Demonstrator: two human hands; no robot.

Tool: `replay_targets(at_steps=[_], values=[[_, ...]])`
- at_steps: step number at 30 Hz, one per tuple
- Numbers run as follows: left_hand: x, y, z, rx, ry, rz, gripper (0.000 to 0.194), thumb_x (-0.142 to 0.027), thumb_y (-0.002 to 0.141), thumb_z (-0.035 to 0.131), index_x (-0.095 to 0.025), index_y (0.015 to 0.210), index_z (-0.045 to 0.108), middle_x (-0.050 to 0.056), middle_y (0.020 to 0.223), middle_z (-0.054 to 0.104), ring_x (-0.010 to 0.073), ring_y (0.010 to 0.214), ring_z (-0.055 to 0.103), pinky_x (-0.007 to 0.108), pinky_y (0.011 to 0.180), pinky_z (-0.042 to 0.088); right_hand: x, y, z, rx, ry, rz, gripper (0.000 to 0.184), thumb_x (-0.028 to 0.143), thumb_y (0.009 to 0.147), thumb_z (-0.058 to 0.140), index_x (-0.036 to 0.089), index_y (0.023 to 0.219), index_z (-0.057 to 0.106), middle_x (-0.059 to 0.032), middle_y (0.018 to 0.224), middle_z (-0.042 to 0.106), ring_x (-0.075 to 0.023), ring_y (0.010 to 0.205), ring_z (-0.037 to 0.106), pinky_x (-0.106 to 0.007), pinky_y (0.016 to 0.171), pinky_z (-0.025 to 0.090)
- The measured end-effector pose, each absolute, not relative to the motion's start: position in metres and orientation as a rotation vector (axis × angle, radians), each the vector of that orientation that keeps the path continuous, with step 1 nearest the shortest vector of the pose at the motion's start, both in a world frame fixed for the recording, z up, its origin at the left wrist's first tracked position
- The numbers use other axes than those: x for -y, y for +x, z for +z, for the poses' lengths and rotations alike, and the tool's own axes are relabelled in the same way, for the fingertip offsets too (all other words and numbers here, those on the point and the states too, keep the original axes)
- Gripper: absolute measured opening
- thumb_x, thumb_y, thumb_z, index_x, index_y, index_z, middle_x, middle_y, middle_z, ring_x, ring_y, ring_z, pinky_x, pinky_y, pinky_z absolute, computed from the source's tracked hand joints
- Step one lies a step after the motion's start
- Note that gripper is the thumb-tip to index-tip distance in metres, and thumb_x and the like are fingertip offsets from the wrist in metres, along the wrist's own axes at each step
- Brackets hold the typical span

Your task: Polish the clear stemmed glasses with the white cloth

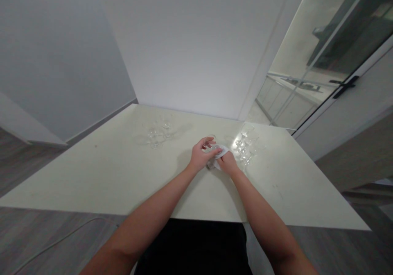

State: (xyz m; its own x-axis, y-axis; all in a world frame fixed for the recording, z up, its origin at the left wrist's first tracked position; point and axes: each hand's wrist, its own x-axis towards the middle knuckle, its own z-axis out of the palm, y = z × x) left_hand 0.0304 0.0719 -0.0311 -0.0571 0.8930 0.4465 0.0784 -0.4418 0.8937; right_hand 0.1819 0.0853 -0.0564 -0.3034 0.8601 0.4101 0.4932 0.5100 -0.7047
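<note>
My left hand (201,156) is curled round a clear drinking glass (211,147), and its rim shows above the fingers. In my right hand (228,164) is a white cloth (223,150), pressed against the glass. Both hands meet over the middle of the white table (101,176). The fingers cover much of the glass, so its full shape is hidden. To the right of my right hand stands a close group of clear glasses (245,146).
Several more clear glasses (156,135) stand in a group at the back left of the table. A white wall (190,53) rises behind the far edge. At the right is a glass-paned door with a black handle (346,87). A cable (61,240) runs across the floor at the left.
</note>
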Motion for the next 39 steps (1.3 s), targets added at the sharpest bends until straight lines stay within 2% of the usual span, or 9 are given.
replay_targets(at_steps=[5,9,13,16,23,26,30,35,39], values=[[-0.082,0.029,-0.033,-1.046,1.205,1.687,0.052,-0.041,0.064,0.079,-0.015,0.104,0.062,0.009,0.095,0.069,0.0191,0.083,0.063,0.032,0.077,0.047,-0.084,0.179,-0.053,1.914,-0.941,0.563,0.036,0.018,0.076,0.052,0.02,0.109,0.064,-0.0079,0.114,0.065,-0.0248,0.111,0.055,-0.04,0.104,0.034],[-0.087,0.023,-0.034,-1.008,0.977,1.744,0.048,-0.044,0.068,0.076,-0.013,0.102,0.062,0.009,0.094,0.069,0.0193,0.087,0.064,0.034,0.083,0.049,-0.085,0.174,-0.051,1.742,-0.937,0.705,0.036,0.018,0.074,0.054,0.019,0.109,0.064,-0.0073,0.116,0.064,-0.022,0.11,0.056,-0.04,0.104,0.037],[-0.086,0.02,-0.034,-0.985,1.126,1.828,0.056,-0.038,0.064,0.08,-0.014,0.111,0.059,0.011,0.103,0.067,0.0202,0.093,0.063,0.035,0.086,0.048,-0.087,0.17,-0.063,1.514,-1.075,1.042,0.035,0.024,0.073,0.059,0.018,0.107,0.063,-0.0067,0.111,0.067,-0.0214,0.106,0.059,-0.041,0.1,0.042],[-0.081,0.02,-0.03,-0.999,1.389,1.846,0.06,-0.035,0.064,0.081,-0.017,0.116,0.057,0.011,0.109,0.065,0.0217,0.1,0.061,0.035,0.088,0.046,-0.09,0.168,-0.074,1.411,-1.043,1.154,0.037,0.028,0.076,0.058,0.02,0.112,0.061,-0.0058,0.118,0.064,-0.0202,0.112,0.057,-0.041,0.102,0.04],[-0.072,0.018,-0.022,-1.037,1.6,1.816,0.061,-0.036,0.064,0.081,-0.018,0.117,0.056,0.011,0.111,0.065,0.0214,0.096,0.061,0.035,0.088,0.045,-0.094,0.17,-0.077,1.398,-1.014,1.08,0.036,0.028,0.076,0.055,0.019,0.11,0.061,-0.0053,0.114,0.065,-0.02,0.11,0.057,-0.04,0.102,0.039],[-0.072,0.018,-0.022,-1.026,1.593,1.802,0.06,-0.036,0.064,0.081,-0.018,0.116,0.057,0.011,0.108,0.065,0.0219,0.095,0.061,0.035,0.086,0.045,-0.095,0.172,-0.079,1.401,-1.082,1.047,0.032,0.028,0.075,0.056,0.018,0.104,0.063,-0.0055,0.108,0.067,-0.0203,0.103,0.06,-0.04,0.099,0.042],[-0.069,0.018,-0.021,-1.02,1.687,1.729,0.061,-0.036,0.062,0.082,-0.019,0.115,0.058,0.01,0.109,0.065,0.0224,0.095,0.061,0.036,0.087,0.044,-0.097,0.172,-0.087,1.326,-1.118,1.074,0.037,0.032,0.075,0.059,0.021,0.11,0.059,-0.0057,0.112,0.065,-0.0191,0.102,0.06,-0.038,0.095,0.045],[-0.066,0.017,-0.021,-1.04,1.818,1.704,0.064,-0.038,0.066,0.08,-0.02,0.121,0.054,0.01,0.114,0.063,0.0211,0.095,0.059,0.036,0.089,0.043,-0.102,0.175,-0.091,1.455,-1.062,1.018,0.035,0.029,0.076,0.056,0.02,0.109,0.06,-0.0061,0.113,0.065,-0.0191,0.107,0.058,-0.039,0.098,0.041],[-0.066,0.018,-0.021,-1.052,1.774,1.734,0.063,-0.039,0.067,0.079,-0.02,0.12,0.052,0.01,0.114,0.062,0.0202,0.092,0.06,0.034,0.085,0.044,-0.1,0.177,-0.086,1.578,-1.085,0.948,0.033,0.029,0.079,0.051,0.019,0.108,0.062,-0.0059,0.111,0.065,-0.0202,0.108,0.056,-0.041,0.1,0.039]])
